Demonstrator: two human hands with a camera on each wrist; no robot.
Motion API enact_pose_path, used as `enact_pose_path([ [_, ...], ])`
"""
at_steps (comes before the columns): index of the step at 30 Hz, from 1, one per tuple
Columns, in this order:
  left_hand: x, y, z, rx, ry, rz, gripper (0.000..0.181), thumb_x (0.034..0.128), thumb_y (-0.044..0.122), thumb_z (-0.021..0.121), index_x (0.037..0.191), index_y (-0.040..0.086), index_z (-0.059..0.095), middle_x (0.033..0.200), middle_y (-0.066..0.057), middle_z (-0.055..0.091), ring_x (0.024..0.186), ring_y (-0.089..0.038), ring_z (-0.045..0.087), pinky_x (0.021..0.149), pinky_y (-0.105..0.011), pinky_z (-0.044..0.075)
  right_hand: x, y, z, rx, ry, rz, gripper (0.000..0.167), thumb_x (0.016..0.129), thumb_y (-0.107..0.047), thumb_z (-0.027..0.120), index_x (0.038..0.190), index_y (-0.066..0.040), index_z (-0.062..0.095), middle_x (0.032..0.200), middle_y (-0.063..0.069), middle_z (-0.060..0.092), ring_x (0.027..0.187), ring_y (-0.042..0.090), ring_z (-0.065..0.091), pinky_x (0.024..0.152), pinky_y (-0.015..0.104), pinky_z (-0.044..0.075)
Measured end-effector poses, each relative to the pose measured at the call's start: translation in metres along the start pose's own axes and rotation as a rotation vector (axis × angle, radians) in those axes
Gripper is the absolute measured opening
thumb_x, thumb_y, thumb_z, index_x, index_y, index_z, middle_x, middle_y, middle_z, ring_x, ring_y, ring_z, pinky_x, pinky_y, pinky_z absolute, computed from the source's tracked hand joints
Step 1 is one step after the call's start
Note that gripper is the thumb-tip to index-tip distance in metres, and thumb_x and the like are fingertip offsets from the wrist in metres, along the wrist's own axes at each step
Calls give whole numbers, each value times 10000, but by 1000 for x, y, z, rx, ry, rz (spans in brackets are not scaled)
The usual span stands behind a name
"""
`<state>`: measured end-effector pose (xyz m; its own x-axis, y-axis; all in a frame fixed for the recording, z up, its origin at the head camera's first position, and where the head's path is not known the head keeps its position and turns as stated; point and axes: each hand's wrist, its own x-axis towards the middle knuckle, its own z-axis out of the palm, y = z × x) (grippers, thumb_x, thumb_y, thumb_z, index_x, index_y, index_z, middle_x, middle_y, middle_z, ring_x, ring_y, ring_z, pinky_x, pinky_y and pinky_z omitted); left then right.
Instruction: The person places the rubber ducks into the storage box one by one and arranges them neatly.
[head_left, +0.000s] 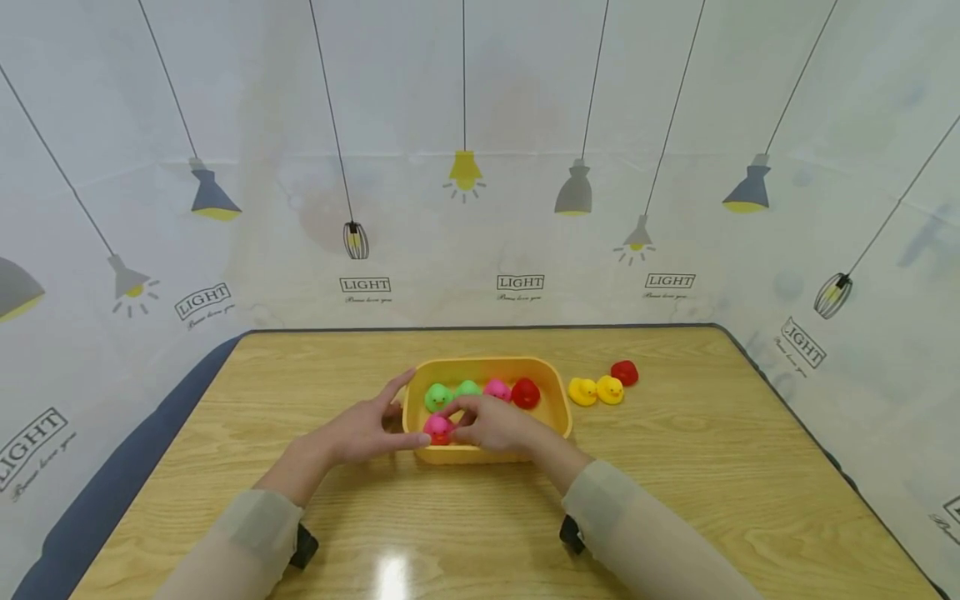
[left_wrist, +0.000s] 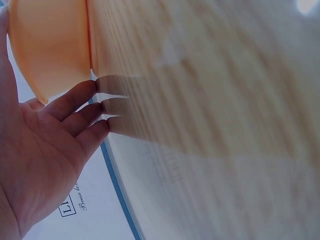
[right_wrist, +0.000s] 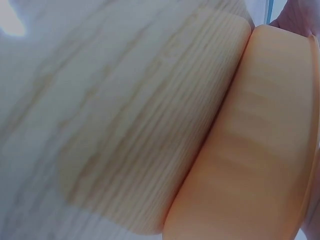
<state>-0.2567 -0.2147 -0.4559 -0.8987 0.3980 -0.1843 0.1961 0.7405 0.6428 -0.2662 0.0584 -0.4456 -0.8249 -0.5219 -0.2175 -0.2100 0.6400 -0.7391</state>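
Note:
A yellow-orange plastic tray (head_left: pixel 555 408) stands on the table. My right hand (head_left: pixel 495 427) reaches over its front rim and pinches a pink rubber duck (head_left: pixel 438 427) at the front left inside. My left hand (head_left: pixel 367 429) spans the tray's left end, thumb along the front corner and index finger toward the back corner. In the left wrist view, that hand's (left_wrist: pixel 47 145) other fingers extend to the tabletop beside the tray wall (left_wrist: pixel 50 45). Behind the held duck sit two green ducks (head_left: pixel 438 397), another pink duck (head_left: pixel 497 390) and a red duck (head_left: pixel 525 393).
Right of the tray, two yellow ducks (head_left: pixel 582 392) sit side by side, with a red duck (head_left: pixel 624 372) lying behind them. The wooden table (head_left: pixel 712 467) extends to both sides. A printed cloth (head_left: pixel 420 100) with lamp drawings encloses its back and sides.

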Motion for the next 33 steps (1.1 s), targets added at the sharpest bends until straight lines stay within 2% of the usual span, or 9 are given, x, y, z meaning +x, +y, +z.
enact_pose_path([
  [8, -1, 0, 1, -4, -3, 5, 1166, 913, 754, 754, 1770, 406, 44, 1607, -144, 615, 1464, -440, 584, 1204, -708, 428, -1, -1, 1, 26, 17, -13, 270, 1051, -221, 759, 1320, -245, 745, 1002, 0, 720, 905, 196, 645, 820, 324, 550],
  [16, 1, -1, 2, -9, -1, -5, 1158, 907, 775, 742, 1765, 433, 43, 1634, -136, 589, 1497, -446, 552, 1217, -716, 406, -5, 3, -3, 60, 124, -72, 284, 1050, -223, 746, 1331, -183, 742, 1040, 15, 713, 786, 199, 630, 697, 289, 555],
  [21, 1, 1, 2, -7, 1, -8, 1164, 897, 793, 739, 1762, 444, 43, 1639, -147, 581, 1508, -459, 538, 1233, -720, 386, -15, 5, -16, 56, 189, -120, 282, 1063, -278, 740, 1321, -167, 754, 1063, -9, 727, 873, 195, 624, 730, 282, 539],
  [26, 1, 0, 1, 3, 3, -10, 1160, 902, 777, 746, 1760, 451, 37, 1632, -162, 585, 1500, -454, 546, 1237, -708, 390, -29, 10, -34, 36, 224, -169, 266, 1056, -260, 743, 1282, -121, 765, 1040, -10, 732, 899, 174, 616, 775, 263, 521],
  [33, 0, 0, 0, 4, 3, -2, 1171, 911, 748, 760, 1769, 412, 37, 1622, -191, 588, 1499, -465, 541, 1244, -700, 384, -54, 25, -56, 46, 229, -162, 244, 1051, -234, 747, 1260, -112, 775, 1031, 7, 731, 898, 200, 602, 756, 261, 503],
])
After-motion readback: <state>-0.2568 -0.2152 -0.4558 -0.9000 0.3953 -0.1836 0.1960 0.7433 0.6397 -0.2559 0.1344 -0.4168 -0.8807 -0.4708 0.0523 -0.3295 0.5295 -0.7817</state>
